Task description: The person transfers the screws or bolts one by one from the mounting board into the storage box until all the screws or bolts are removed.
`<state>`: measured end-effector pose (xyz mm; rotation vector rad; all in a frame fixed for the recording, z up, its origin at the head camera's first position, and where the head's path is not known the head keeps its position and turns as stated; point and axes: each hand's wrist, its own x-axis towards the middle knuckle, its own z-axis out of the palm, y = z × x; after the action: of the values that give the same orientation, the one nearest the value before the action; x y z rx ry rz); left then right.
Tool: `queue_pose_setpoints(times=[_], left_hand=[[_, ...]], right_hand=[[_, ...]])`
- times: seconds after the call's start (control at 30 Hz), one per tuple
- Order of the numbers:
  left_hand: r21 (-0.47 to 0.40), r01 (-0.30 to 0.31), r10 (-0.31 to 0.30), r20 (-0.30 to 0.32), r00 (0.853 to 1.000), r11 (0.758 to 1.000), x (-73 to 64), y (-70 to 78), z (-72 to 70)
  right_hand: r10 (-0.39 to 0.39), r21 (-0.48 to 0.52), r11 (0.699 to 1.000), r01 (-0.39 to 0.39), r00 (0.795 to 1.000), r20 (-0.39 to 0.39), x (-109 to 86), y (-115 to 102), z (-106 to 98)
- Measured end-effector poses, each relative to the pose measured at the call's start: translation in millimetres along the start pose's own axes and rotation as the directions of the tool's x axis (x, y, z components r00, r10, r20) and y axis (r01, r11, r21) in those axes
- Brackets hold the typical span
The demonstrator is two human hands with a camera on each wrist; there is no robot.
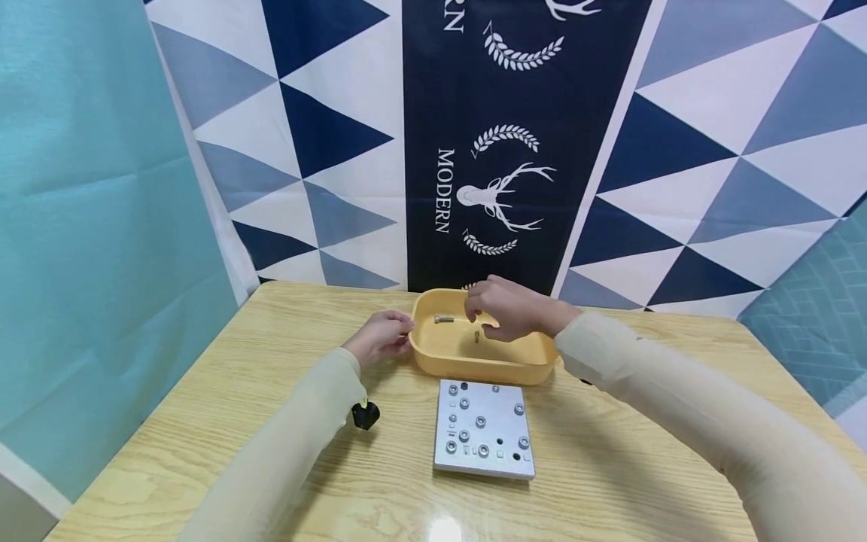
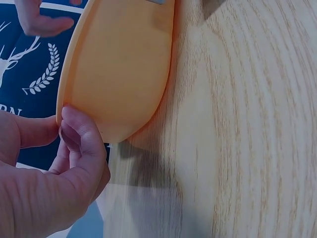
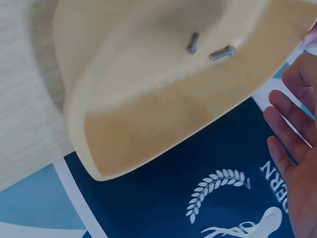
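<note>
My left hand (image 1: 384, 333) pinches the left rim of a yellow-orange plastic tray (image 1: 488, 371); in the left wrist view the thumb and fingers (image 2: 81, 121) meet at that rim. Over the tray's right half hovers my right hand (image 1: 504, 309), its fingers loosely bent and nothing between them. In the right wrist view its fingers (image 3: 290, 119) are spread beside the tray wall. Two small metal bolts lie on the tray floor: a longer bolt (image 1: 443, 320) near the back left and a shorter bolt (image 1: 477, 336) nearer the middle.
In front of the tray lies a silver metal plate (image 1: 501, 410) with several socket-head screws and a few open holes. A small black piece (image 1: 366, 415) shows beside the left sleeve. The wooden table (image 1: 305, 316) ends at a patterned cloth (image 1: 352, 203) behind.
</note>
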<state>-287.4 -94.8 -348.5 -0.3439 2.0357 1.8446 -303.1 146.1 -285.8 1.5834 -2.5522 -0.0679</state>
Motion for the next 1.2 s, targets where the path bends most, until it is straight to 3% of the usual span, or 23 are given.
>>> queue_pose_setpoints(times=[0.2,0.47,0.73,1.2], left_hand=[[-0.003,-0.003,0.003,0.012,1.0,1.0,1.7,-0.3,-0.9],[-0.002,-0.011,0.011,0.023,1.0,1.0,1.4,0.3,-0.8],[-0.001,-0.014,0.014,0.03,0.999,1.0,0.1,-0.3,-0.7],[0.02,-0.017,0.017,0.021,1.0,1.0,-1.9,-1.0,-1.2]], right_hand=[[-0.071,-0.018,0.997,0.071,0.996,-0.054,-10.4,-13,-2],[-0.078,-0.03,0.997,0.076,0.994,-0.075,-25.8,-28,-5],[-0.156,-0.055,0.987,0.15,0.979,-0.132,-37.6,-41,1],[-0.171,-0.086,0.984,0.159,0.973,-0.153,-53.5,-61,10]])
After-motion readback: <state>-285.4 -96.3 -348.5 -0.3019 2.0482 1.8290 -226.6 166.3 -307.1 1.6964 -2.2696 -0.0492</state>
